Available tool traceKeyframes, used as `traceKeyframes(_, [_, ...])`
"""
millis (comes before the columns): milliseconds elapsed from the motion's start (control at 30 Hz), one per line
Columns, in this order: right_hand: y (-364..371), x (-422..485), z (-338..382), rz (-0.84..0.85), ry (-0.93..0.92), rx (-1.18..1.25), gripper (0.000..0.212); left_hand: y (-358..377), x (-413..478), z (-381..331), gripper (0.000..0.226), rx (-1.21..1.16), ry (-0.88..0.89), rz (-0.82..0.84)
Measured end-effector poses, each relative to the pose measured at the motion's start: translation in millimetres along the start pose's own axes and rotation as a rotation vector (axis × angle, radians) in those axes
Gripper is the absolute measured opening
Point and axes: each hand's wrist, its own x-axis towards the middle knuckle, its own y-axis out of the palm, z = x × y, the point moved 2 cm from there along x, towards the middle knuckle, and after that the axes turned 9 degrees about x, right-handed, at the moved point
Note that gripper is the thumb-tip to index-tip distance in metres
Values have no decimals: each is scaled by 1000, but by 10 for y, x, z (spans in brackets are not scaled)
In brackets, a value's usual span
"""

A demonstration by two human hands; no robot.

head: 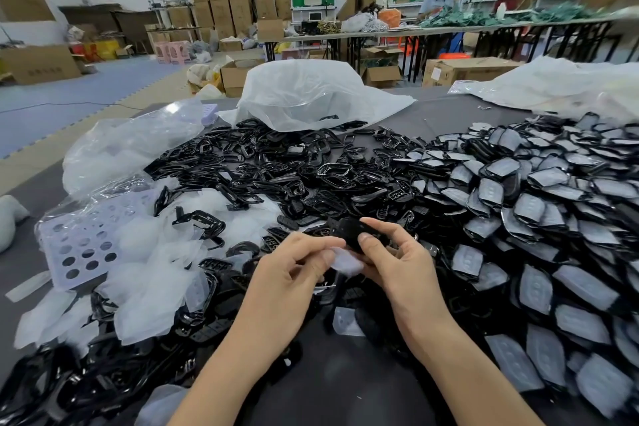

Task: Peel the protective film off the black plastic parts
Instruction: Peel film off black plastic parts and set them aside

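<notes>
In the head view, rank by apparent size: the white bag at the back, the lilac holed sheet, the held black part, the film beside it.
1. white bag
2. lilac sheet
3. black part and film: about alike, both partly hidden by fingers, so not ranked.

The right hand (397, 259) holds a black part (349, 233) above the table (442, 114). The left hand (290, 270) pinches a white film (345, 261) hanging at the part's lower edge. Filmed parts (553, 218) are heaped to the right and bare parts (276, 169) in the middle. Loose films (155, 273) lie on the left beside a purple tray (79, 245).
</notes>
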Motion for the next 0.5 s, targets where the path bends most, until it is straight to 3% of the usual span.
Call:
traceKeyframes(200, [118, -83, -40, 110, 59, -60, 18, 7, 20, 120, 15, -131, -140, -178])
traceKeyframes(333, [161, -139, -29, 167, 80, -42, 19, 26, 18, 156, 10, -266, -188, -206])
traceKeyframes(500, [196, -152, -40, 211, 91, -12, 22, 28, 21, 169, 17, -252, -209, -227])
